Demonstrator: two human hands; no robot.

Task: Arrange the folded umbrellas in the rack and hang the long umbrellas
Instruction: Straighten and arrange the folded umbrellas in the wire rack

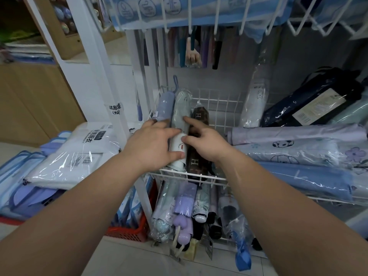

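The pale umbrella point(180, 124) you were working on lay lengthways at the left end of the wire rack point(219, 108). It sat between a lavender umbrella point(164, 105) and a brown umbrella point(199, 160) printed with letters, touching both. Your left hand point(153, 144) was wrapped over it, with the thumb across its white lower end. Your right hand point(205, 142) had forefinger and thumb laid against its right flank, pressing rather than clasping.

Folded and sealed in a clear sleeve, it probably weighed little and had a stiff core under soft cloth. The film looked slick, though, so it was likely to slide if you squeezed only the wrapper. The firm places to hold it were the middle of the barrel or the hard end nearest you, not the loose plastic at the far tip. The wires beneath it gave ribs rather than a flat floor, so a narrow roll could tilt or poke out under the front rail.

Further right in the same tier, a heap of folded umbrellas point(298, 150) lay crosswise, with a navy packet point(314, 100) propped behind them. Below the front rail, the lower umbrellas point(185, 204) pointed their handles toward you. Long umbrellas point(182, 50) hung under the shelf above. At your left, bagged raincoats point(79, 152) were stacked near a red basket point(131, 234), which stood on the tiled floor point(129, 259).
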